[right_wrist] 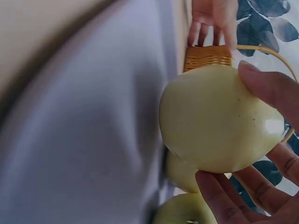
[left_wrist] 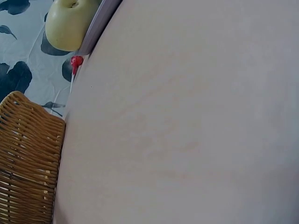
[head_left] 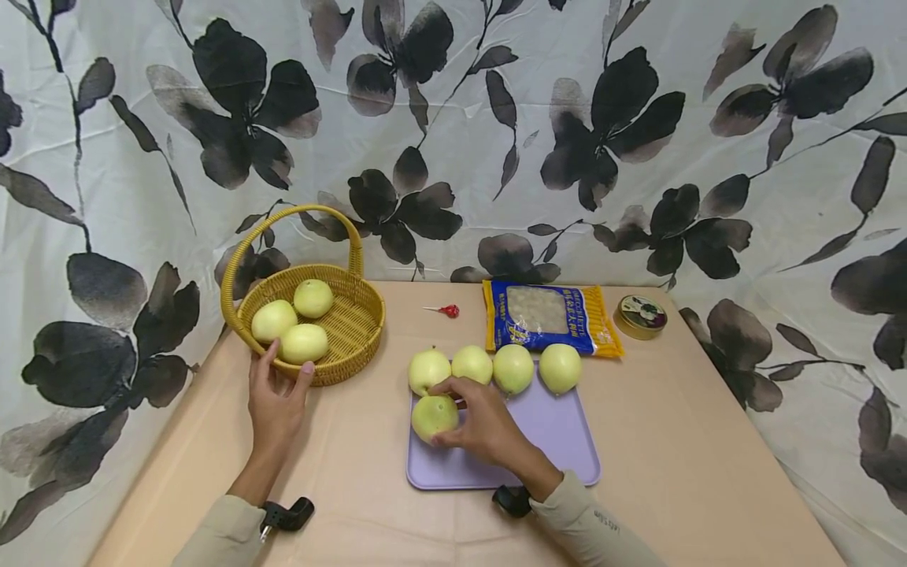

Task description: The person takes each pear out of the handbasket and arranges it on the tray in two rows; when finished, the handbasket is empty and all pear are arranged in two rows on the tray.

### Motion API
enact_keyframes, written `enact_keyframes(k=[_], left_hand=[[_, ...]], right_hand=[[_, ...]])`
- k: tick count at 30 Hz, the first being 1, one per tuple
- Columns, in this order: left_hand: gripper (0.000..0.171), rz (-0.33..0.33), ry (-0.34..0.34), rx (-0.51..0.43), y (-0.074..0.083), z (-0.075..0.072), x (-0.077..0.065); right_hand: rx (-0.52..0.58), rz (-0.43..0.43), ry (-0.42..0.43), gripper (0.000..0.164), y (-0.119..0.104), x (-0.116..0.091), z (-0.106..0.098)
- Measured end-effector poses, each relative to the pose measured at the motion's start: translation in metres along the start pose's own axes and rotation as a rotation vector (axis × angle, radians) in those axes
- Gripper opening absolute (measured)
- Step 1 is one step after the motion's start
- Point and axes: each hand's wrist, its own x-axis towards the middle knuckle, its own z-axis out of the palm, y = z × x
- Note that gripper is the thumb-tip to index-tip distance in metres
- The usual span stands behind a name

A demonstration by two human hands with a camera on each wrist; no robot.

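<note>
My right hand (head_left: 489,421) holds a pale yellow-green pear (head_left: 434,419) between thumb and fingers, over the left part of a lilac tray (head_left: 496,475). In the right wrist view the thumb presses one side of this pear (right_wrist: 219,119) and the fingertips the other. Behind it, several more pears (head_left: 513,368) stand in a row along the tray's far edge. My left hand (head_left: 275,405) touches the near side of a yellow wicker basket (head_left: 364,346), its fingers spread against the rim. Inside the basket lie three pears (head_left: 303,343). The left hand is out of sight in the left wrist view.
A blue and yellow food packet (head_left: 581,319) lies behind the tray, with a small round tin (head_left: 640,316) to its right. Between basket and packet is a small red-headed item (head_left: 448,311) with a thin shaft. A floral cloth (head_left: 496,142) hangs behind the table.
</note>
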Motion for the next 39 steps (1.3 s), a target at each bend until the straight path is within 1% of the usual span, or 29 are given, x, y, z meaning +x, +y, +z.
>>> enact_keyframes(k=[6,8,10,15,18,20,22,26,32,35,39], left_hand=[[0.074,0.000,-0.002,-0.007,-0.002,-0.001,0.001],[0.074,0.003,-0.006,-0.016,-0.002,-0.001,0.001],[0.075,0.004,-0.012,-0.024,-0.002,0.000,0.002],[0.075,0.002,-0.013,-0.021,-0.001,0.001,0.002],[0.074,0.001,-0.003,-0.019,-0.002,0.000,0.001],[0.074,0.004,-0.001,-0.019,-0.002,0.000,0.001],[0.074,0.006,-0.003,-0.021,-0.002,-0.001,0.001],[0.074,0.009,-0.002,-0.013,-0.001,-0.001,0.001],[0.074,0.007,0.004,0.000,-0.002,-0.001,0.000],[0.075,0.017,0.003,-0.003,-0.002,0.000,0.000],[0.075,0.018,0.000,-0.010,-0.003,0.000,-0.001]], right_hand=[[-0.005,-0.036,0.005,0.064,0.007,0.000,0.008],[-0.025,-0.044,0.011,0.065,0.008,-0.001,0.009],[-0.067,-0.051,0.026,0.066,0.008,-0.001,0.009],[-0.171,-0.073,0.074,0.066,0.002,0.000,0.005],[-0.168,-0.096,0.081,0.065,-0.007,0.008,0.000],[-0.131,-0.103,0.076,0.064,-0.015,0.016,-0.002],[-0.067,-0.118,0.065,0.063,-0.024,0.026,-0.002],[0.048,-0.157,0.034,0.060,-0.046,0.049,0.001],[0.067,-0.241,0.009,0.060,-0.079,0.088,0.013],[0.090,-0.237,-0.011,0.060,-0.094,0.108,0.020],[0.105,-0.207,-0.037,0.057,-0.106,0.134,0.030]])
